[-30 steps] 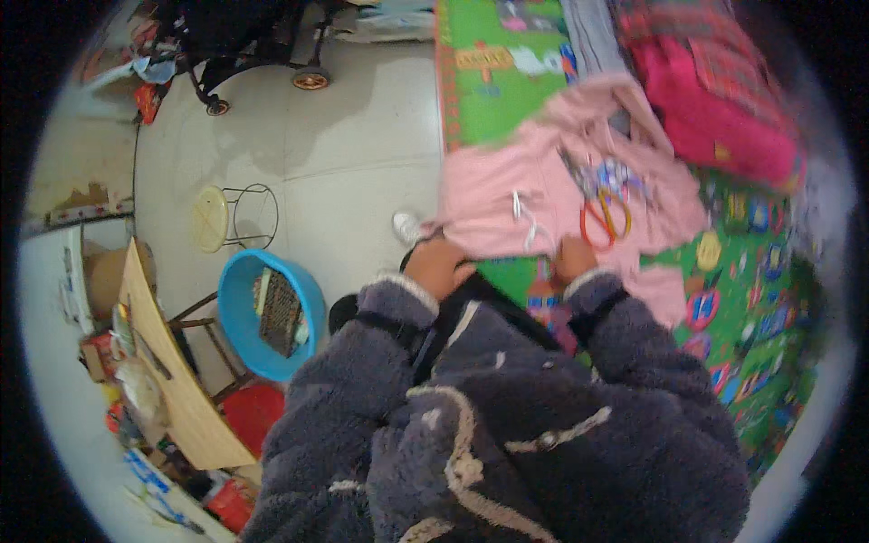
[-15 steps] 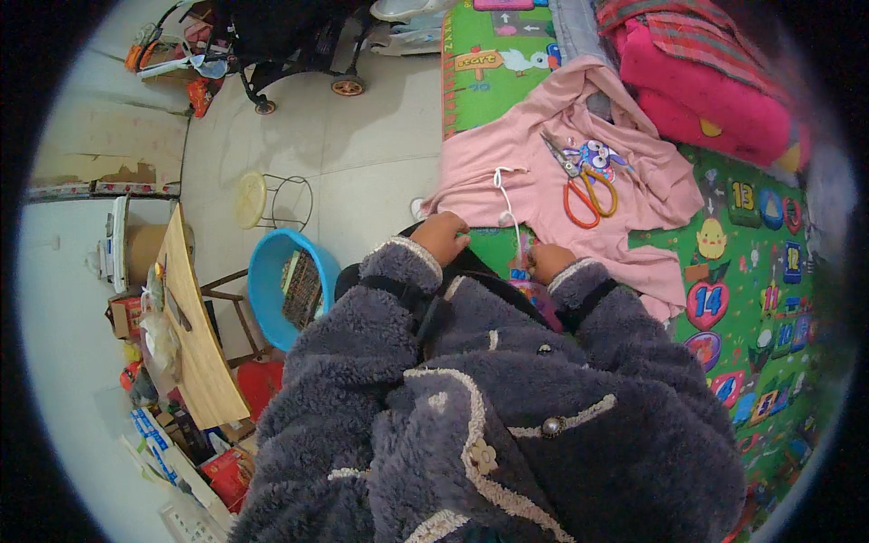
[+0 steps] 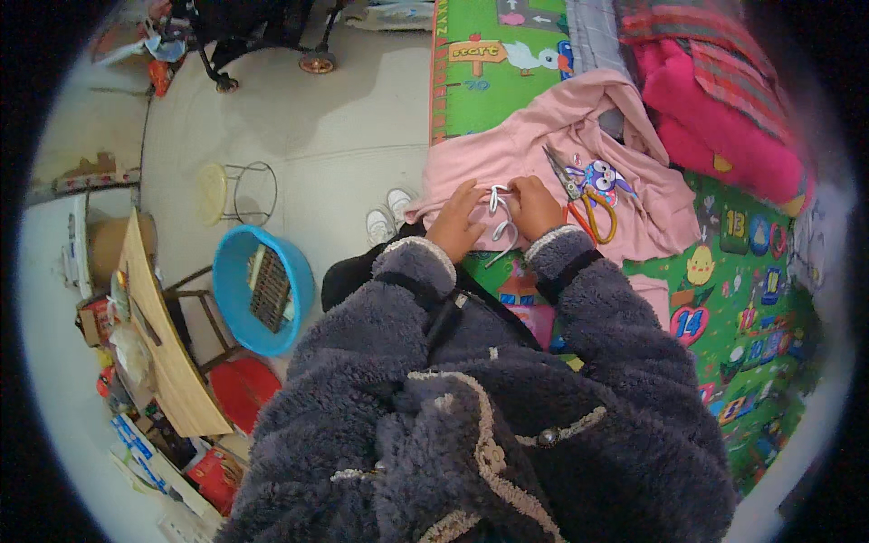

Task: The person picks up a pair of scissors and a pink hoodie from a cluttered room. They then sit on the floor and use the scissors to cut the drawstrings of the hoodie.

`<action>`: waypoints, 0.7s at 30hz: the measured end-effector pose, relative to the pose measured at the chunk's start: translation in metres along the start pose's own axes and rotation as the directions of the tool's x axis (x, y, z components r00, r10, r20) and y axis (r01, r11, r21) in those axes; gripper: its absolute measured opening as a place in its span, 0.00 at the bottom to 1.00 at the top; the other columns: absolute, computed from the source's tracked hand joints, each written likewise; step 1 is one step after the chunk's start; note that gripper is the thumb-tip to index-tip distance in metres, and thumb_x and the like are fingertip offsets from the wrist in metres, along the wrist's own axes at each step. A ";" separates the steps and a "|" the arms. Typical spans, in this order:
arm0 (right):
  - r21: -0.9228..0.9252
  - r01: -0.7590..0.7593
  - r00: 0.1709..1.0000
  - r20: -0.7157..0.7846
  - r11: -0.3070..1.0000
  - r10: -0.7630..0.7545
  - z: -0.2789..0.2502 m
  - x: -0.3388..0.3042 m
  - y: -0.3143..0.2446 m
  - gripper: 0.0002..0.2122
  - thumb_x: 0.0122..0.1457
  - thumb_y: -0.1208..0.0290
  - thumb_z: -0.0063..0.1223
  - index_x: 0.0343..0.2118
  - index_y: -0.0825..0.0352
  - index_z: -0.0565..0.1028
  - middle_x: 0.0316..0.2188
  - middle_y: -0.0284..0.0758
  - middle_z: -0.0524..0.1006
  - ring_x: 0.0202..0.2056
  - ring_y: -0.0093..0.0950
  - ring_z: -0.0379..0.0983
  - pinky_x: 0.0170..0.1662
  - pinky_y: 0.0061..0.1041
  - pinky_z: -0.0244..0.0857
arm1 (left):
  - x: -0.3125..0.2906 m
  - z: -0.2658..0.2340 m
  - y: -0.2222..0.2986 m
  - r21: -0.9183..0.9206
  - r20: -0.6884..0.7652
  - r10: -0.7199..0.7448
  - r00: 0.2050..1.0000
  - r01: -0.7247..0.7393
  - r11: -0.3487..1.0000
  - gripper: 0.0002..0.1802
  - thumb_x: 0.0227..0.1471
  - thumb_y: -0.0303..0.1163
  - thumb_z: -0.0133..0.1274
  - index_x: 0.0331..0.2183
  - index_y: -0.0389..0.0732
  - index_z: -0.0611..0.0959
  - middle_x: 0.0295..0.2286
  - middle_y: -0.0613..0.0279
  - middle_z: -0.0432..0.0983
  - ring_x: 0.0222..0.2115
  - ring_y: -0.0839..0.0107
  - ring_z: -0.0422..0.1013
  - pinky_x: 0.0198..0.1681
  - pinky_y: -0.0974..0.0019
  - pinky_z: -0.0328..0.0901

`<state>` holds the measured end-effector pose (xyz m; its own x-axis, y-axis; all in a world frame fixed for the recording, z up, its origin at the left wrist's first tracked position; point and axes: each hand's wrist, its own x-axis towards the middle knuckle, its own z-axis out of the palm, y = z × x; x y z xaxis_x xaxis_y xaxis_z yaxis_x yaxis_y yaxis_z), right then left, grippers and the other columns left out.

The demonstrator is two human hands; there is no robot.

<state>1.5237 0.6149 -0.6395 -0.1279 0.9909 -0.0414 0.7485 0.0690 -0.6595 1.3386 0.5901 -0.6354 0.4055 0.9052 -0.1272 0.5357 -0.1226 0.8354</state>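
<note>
A: Location of the thin white cord?
B: On the pale pink cloth garment, near its lower edge, in the gap between the two hands. The garment lies spread on a green printed play mat.
A: Direction from the fingers?
B: Rightward of the left hand, leftward of the right hand. The right appears nearer, its fingertips at or just beside the cord's upper loop.
A: Long axis?
B: Not straight. Overall it runs from the fingertips down toward the wearer, loose ends bent, the lower one reaching the garment's edge.
A: State of the fingers?
B: Left: spread, thumb apart, resting on the cloth. Right: bent inward; whether they pinch the cord cannot be told.
A: Other objects nearby?
B: Metal scissors with red and orange handles, just beyond the right hand, blades pointing away from the wearer.
</note>
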 end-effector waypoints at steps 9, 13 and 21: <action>0.062 -0.112 0.992 0.073 0.992 0.107 -0.001 0.017 0.001 0.06 0.46 0.70 0.53 0.26 0.66 0.73 0.29 0.39 0.71 0.33 0.39 0.69 0.35 0.35 0.65 | -0.004 0.004 -0.025 0.087 0.043 -0.019 0.999 0.015 0.996 0.38 0.37 0.24 0.53 0.54 0.38 0.61 0.56 0.43 0.51 0.57 0.49 0.50 0.59 0.58 0.47; -0.090 0.073 0.997 0.047 0.993 -0.069 0.003 0.021 -0.007 0.08 0.46 0.69 0.55 0.27 0.68 0.73 0.27 0.41 0.72 0.32 0.36 0.70 0.37 0.32 0.64 | -0.004 0.003 -0.020 0.149 0.086 -0.041 0.995 0.028 0.988 0.40 0.36 0.23 0.53 0.55 0.38 0.60 0.56 0.42 0.50 0.56 0.48 0.50 0.58 0.57 0.47; 0.064 -0.143 0.966 0.227 0.988 0.125 -0.005 0.032 -0.002 0.07 0.48 0.68 0.49 0.24 0.67 0.73 0.25 0.43 0.75 0.31 0.42 0.72 0.35 0.37 0.65 | -0.008 0.002 -0.019 0.206 0.125 -0.039 0.991 0.012 0.978 0.39 0.37 0.23 0.53 0.54 0.36 0.59 0.56 0.41 0.48 0.56 0.48 0.50 0.58 0.59 0.48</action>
<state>1.5213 0.6467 -0.6353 -0.1776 0.9396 -0.2927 0.7157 -0.0808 -0.6937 1.3265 0.5845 -0.6516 0.4740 0.8511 -0.2257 0.6819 -0.1927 0.7056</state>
